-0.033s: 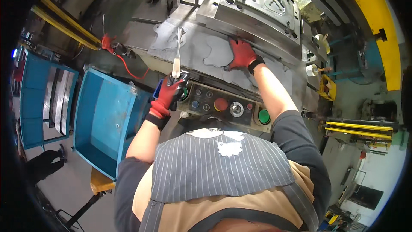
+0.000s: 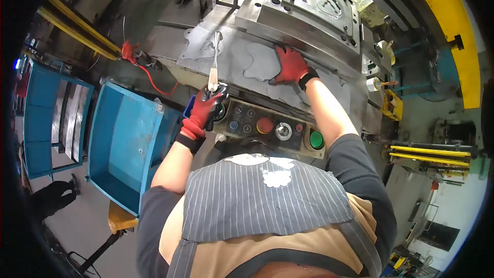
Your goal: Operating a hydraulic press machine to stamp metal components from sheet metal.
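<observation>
The left hand (image 2: 202, 107), in a red and black glove at ten o'clock of centre, is closed around the pale handle of a slim metal tool (image 2: 213, 72), which points toward twelve o'clock. The right hand (image 2: 292, 67), gloved alike at one o'clock, lies palm down with its fingers spread, touching the right edge of a flat grey piece (image 2: 261, 62) at twelve o'clock on the grey table (image 2: 231, 64). Whether it grips that edge, I cannot tell.

Just beneath the hands, near the centre, sits a control panel (image 2: 247, 110) with a red button (image 2: 265, 125) and a green button (image 2: 316, 139) toward four o'clock. Beyond the right hand, at one o'clock, stands a thick metal die block (image 2: 303, 23). Farther out are a red hose fitting (image 2: 129, 53) at ten, a blue bin (image 2: 123, 139) at nine and a yellow frame (image 2: 455, 31) at two.
</observation>
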The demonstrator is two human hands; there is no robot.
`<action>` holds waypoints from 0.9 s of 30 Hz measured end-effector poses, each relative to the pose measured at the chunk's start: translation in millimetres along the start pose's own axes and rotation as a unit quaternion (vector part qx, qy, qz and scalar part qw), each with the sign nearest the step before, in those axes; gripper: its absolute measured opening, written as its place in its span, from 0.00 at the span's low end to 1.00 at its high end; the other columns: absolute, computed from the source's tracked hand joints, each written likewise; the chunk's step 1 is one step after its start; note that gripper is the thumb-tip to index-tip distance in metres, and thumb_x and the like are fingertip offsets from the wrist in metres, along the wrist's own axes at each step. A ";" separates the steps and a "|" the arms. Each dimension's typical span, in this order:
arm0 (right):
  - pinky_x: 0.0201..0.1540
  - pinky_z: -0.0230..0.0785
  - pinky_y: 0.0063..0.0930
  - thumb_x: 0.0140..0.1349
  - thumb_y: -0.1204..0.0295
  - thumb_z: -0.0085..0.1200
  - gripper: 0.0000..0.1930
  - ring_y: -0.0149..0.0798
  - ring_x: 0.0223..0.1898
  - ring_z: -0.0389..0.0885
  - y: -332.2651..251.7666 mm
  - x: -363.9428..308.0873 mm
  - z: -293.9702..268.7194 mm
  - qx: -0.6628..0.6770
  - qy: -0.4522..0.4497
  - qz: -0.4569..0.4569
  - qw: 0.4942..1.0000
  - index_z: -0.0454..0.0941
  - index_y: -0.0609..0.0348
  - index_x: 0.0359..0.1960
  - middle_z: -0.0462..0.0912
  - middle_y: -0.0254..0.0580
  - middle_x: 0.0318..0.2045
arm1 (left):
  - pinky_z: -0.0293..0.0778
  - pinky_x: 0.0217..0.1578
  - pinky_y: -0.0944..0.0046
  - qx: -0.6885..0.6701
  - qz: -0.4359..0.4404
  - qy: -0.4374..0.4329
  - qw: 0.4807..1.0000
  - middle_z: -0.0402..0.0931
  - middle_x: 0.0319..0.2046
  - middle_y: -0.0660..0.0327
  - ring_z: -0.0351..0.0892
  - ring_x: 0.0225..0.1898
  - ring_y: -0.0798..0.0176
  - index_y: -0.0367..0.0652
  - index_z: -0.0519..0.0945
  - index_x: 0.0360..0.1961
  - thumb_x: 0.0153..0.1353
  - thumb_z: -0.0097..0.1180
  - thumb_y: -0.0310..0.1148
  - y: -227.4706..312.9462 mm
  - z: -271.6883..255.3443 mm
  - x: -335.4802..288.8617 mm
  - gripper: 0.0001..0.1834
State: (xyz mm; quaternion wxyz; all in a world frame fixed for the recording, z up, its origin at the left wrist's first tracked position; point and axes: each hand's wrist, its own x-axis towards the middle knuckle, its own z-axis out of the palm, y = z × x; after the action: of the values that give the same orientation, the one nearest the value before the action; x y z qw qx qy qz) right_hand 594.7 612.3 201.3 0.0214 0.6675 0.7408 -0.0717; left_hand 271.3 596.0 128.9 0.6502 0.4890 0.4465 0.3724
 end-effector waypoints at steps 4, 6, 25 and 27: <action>0.50 0.62 0.40 0.20 0.51 0.68 0.59 0.57 0.47 0.67 -5.3 -32.0 -5.7 0.044 0.038 0.005 0.998 0.50 0.63 0.59 0.64 0.63 0.47 | 0.69 0.38 0.70 -0.076 -0.033 -0.026 0.996 0.74 0.35 0.63 0.72 0.35 0.70 0.37 0.70 0.45 0.48 0.61 0.31 2.7 20.5 19.8 0.22; 0.50 0.62 0.39 0.21 0.54 0.69 0.60 0.57 0.47 0.67 -4.3 -53.8 2.2 0.089 0.057 0.010 0.994 0.49 0.62 0.60 0.63 0.63 0.48 | 0.69 0.37 0.69 -0.114 -0.122 -0.005 0.986 0.74 0.35 0.63 0.72 0.34 0.69 0.36 0.70 0.44 0.48 0.61 0.31 23.4 47.4 18.8 0.22; 0.41 0.68 0.27 0.51 0.70 0.53 0.21 0.36 0.37 0.75 -44.6 -171.8 4.7 0.728 0.203 0.123 0.643 0.67 0.61 0.47 0.75 0.39 0.37 | 0.67 0.43 0.67 0.133 0.249 -0.119 0.952 0.74 0.37 0.59 0.72 0.40 0.64 0.37 0.73 0.39 0.48 0.55 0.23 90.9 100.4 -24.8 0.14; 0.38 0.70 0.28 0.52 0.69 0.51 0.15 0.36 0.33 0.76 -53.0 -172.5 -35.8 0.641 0.272 0.044 0.717 0.69 0.60 0.42 0.76 0.37 0.32 | 0.68 0.41 0.68 0.103 0.242 -0.104 0.959 0.74 0.39 0.59 0.72 0.39 0.65 0.37 0.72 0.42 0.50 0.54 0.23 69.8 91.1 -14.9 0.16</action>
State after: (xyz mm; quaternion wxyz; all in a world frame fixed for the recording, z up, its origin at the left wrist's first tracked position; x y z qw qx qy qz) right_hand 563.0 441.8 262.7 -0.6104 0.5446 0.4612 -0.3437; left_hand 349.2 571.7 210.9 0.5302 0.6827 0.2803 0.4175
